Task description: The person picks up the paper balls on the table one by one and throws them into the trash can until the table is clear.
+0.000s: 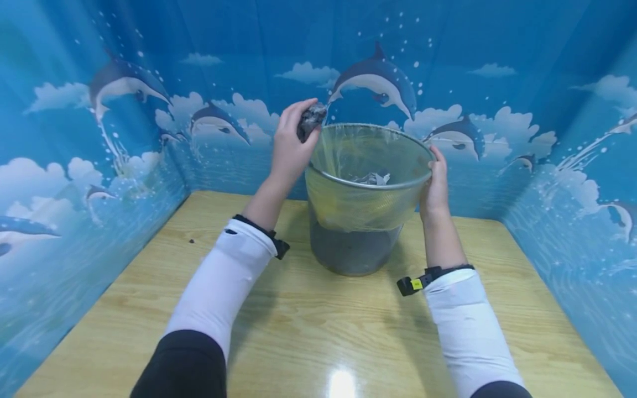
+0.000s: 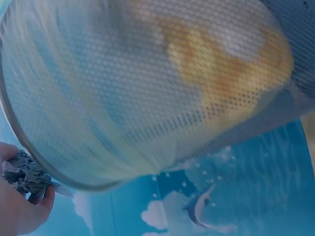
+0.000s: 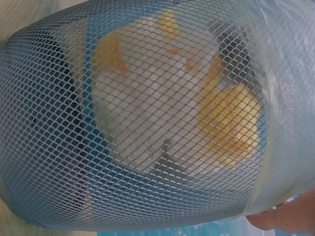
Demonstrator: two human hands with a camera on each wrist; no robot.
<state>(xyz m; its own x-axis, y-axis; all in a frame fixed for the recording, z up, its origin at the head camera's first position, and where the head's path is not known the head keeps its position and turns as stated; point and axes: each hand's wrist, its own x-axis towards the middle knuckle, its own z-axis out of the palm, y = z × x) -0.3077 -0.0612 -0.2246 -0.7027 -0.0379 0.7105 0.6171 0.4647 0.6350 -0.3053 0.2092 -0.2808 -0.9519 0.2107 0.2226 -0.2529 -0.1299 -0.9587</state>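
A dark grey crumpled wad [image 1: 312, 119], which looks like balled-up paper, is gripped between the fingers and thumb of my left hand [image 1: 290, 148]. That hand is raised at the left edge of the bin's rim; in the left wrist view the wad [image 2: 28, 173] shows just outside the rim. The wire-mesh wastebasket [image 1: 354, 251] stands on the table, lined with a translucent yellowish bag [image 1: 343, 207] folded over its rim. My right hand [image 1: 436, 185] holds the basket at the right of its rim. Crumpled grey and white scraps [image 1: 373, 178] lie inside.
The light wood table [image 1: 308, 331] runs under both forearms. Blue curtains [image 1: 278, 38] printed with dolphins and clouds enclose it at the back and sides. A tiny dark speck [image 1: 191, 241] lies on the table at the left.
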